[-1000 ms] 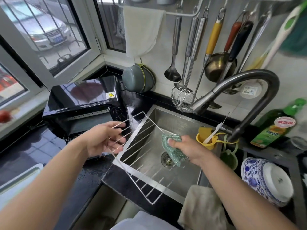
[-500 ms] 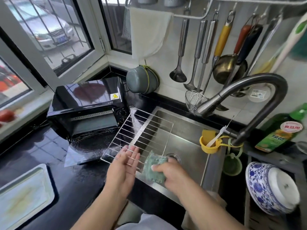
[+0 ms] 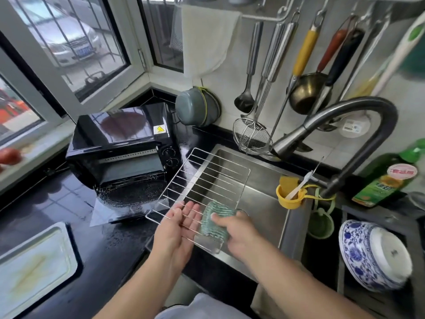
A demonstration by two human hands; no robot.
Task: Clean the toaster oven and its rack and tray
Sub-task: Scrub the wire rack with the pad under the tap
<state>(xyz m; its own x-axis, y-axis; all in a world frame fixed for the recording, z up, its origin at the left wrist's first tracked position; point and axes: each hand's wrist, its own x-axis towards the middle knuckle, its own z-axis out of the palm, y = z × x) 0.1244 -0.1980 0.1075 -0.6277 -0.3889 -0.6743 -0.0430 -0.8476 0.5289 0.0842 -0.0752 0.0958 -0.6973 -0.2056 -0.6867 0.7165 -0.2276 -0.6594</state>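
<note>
Both hands work at the wire rack (image 3: 202, 189), which lies flat over the near left corner of the sink (image 3: 264, 203). Left hand (image 3: 178, 229) lies palm up with straight fingers under the rack's near edge. Right hand (image 3: 236, 233) presses a green scouring pad (image 3: 216, 221) onto the wires, thumb pinching it. Behind, the black toaster oven (image 3: 122, 148) stands open on the dark surface (image 3: 96, 256), the pale tray (image 3: 34, 265) at far left.

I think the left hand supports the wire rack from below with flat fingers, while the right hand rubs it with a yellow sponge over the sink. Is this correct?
One detail is wrong: in the head view the sponge is green, not yellow. The rest holds: the left hand lies flat under the wire rack, and the right hand presses the sponge on it over the sink.
</note>
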